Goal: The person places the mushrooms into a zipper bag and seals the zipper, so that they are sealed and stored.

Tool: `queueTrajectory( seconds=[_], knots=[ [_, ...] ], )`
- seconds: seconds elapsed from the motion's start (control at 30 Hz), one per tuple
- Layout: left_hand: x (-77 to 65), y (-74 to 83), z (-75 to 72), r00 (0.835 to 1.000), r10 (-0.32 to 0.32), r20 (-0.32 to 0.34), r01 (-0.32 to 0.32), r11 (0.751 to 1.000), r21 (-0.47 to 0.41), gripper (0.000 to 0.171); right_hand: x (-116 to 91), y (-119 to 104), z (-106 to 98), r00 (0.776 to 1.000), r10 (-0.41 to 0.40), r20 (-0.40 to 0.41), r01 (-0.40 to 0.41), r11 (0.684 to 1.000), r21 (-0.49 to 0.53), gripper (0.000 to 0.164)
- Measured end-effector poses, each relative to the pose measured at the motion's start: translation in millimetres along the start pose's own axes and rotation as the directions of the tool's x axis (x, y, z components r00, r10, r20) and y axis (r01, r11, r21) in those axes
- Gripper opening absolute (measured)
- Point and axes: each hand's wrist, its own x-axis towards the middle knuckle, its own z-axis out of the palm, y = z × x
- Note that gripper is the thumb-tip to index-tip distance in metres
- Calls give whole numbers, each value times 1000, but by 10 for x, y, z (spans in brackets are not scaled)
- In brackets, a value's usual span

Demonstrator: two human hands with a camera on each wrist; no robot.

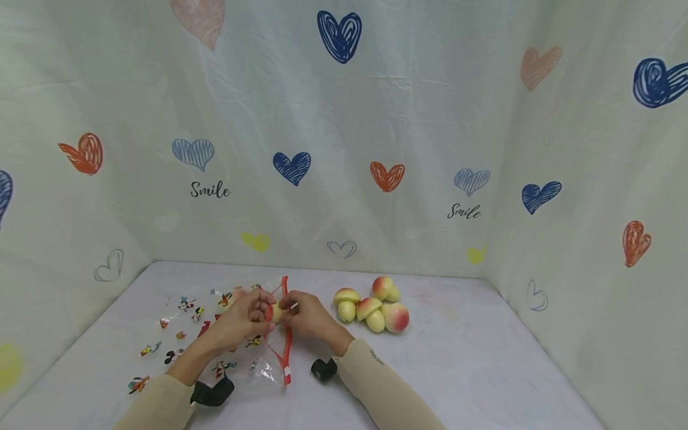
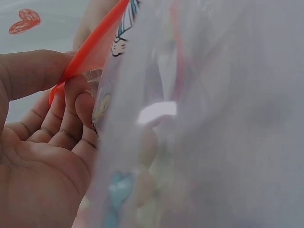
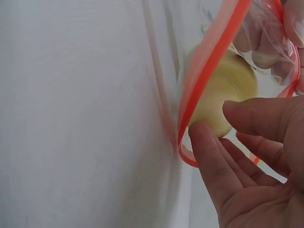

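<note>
A clear zip bag [image 1: 263, 371] with cartoon prints lies on the table, its orange-red zip edge [image 1: 287, 349] toward the right. My left hand [image 1: 248, 318] pinches that edge between thumb and fingers, and in the left wrist view the clear film covers much of the picture. At the parted mouth, my right hand [image 1: 312, 316] holds a yellow toy mushroom [image 3: 216, 97] with a reddish patch. Its thumb and fingertips sit on the near end of the mushroom, whose far part is inside the orange rim [image 3: 209, 71].
Several yellow-and-red toy mushrooms [image 1: 374, 323] lie grouped right of the bag. Black wrist cameras [image 1: 213, 392] stick out under both wrists. White sheets [image 1: 419, 119] printed with hearts stand behind and beside the white table [image 1: 457, 370].
</note>
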Motion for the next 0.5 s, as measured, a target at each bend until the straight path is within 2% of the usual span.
queueTrajectory(
  seconds=[0.2,0.5],
  knots=[
    [2,-24,-4,1000,14,15,-14,1000,6,45,-5,-3,10,999,31,22,-33,997,74,22],
    [-4,-19,-1,1000,9,15,-9,1000,0,48,-31,8,-26,999,30,17,-31,998,48,23]
  ],
)
